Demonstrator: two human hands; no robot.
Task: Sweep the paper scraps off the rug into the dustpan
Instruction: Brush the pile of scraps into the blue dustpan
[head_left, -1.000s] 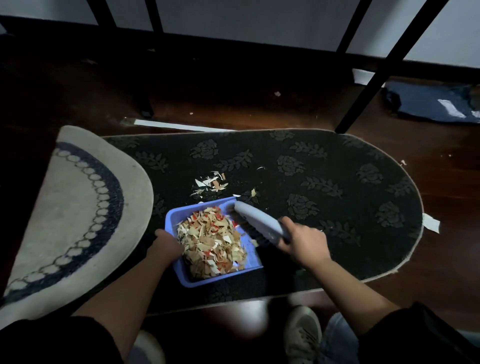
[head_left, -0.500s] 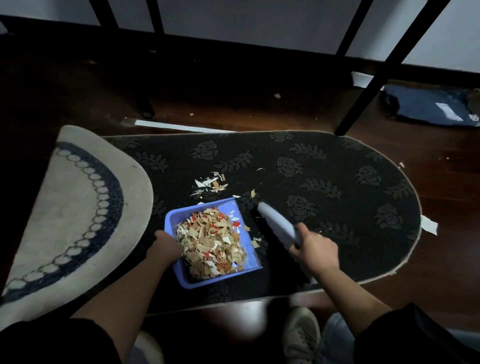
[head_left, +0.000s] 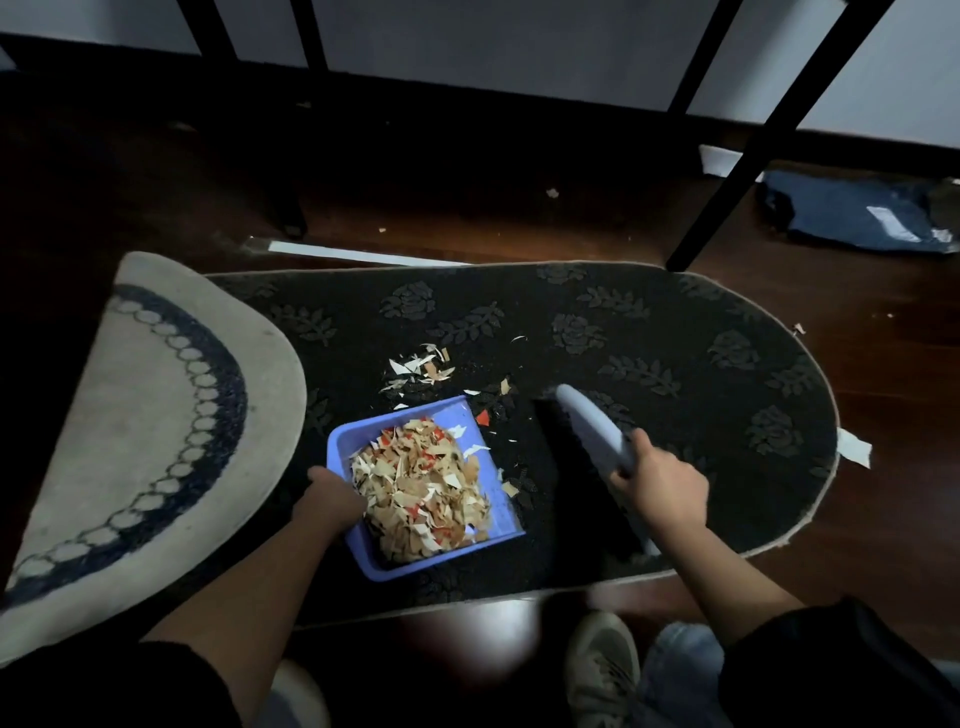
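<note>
Right hand (head_left: 662, 488) grips brush (head_left: 592, 428); left hand (head_left: 327, 499) holds dustpan (head_left: 345, 447).

The left hand (head_left: 332, 499) grips the blue dustpan (head_left: 343, 449), heaped with scraps (head_left: 421, 493), on the dark rug (head_left: 675, 364). The right hand (head_left: 662, 486) holds a brush (head_left: 592, 434) just beside it. More scraps lie past the pan's mouth.

We see a dark wood floor (head_left: 519, 218). On the left lies a round pale mat (head_left: 156, 415) with a blue ring of circles. Black metal legs (head_left: 769, 140) stand near the wall (head_left: 519, 47). A blue cloth (head_left: 857, 213) lies far right. A white strip (head_left: 358, 255) lies on the floor. Our grey shoe (head_left: 602, 670) shows below.
</note>
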